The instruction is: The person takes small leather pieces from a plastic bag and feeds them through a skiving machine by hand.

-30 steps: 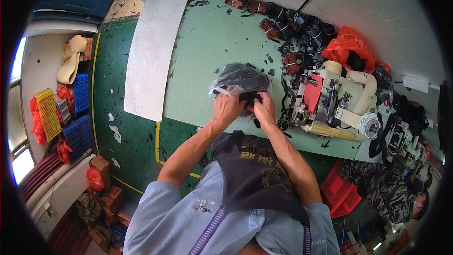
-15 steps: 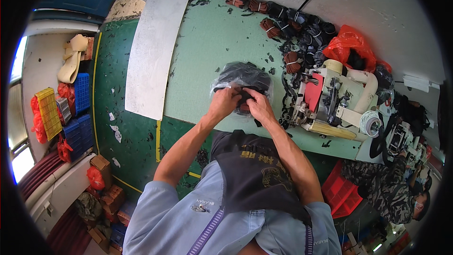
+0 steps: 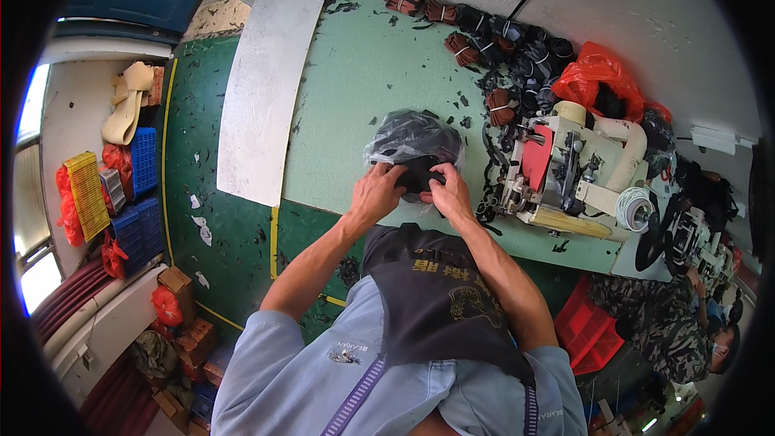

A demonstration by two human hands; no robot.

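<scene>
A clear plastic bag (image 3: 408, 129) with dark contents lies at the near edge of the light green table (image 3: 355, 64). At its near side is a black piece of soft material (image 3: 420, 174). My left hand (image 3: 378, 192), fingers bent, grips the left side of this piece by the bag's mouth. On the right side my right hand (image 3: 449, 192) pinches the same piece between thumb and fingers. The fingertips partly cover what they hold, so its exact kind cannot be told.
Bundled dark and reddish-brown strips (image 3: 500, 105) line the table's far right. A sewing machine (image 3: 565, 169) stands right of my hands, with a red plastic bag (image 3: 601, 77) behind it. A white board (image 3: 266, 97) lies at left. Another person (image 3: 658, 319) sits at the far right.
My hands have moved apart and slightly nearer to me. The black piece now shows more fully between them, and the bag's near side lies differently.
</scene>
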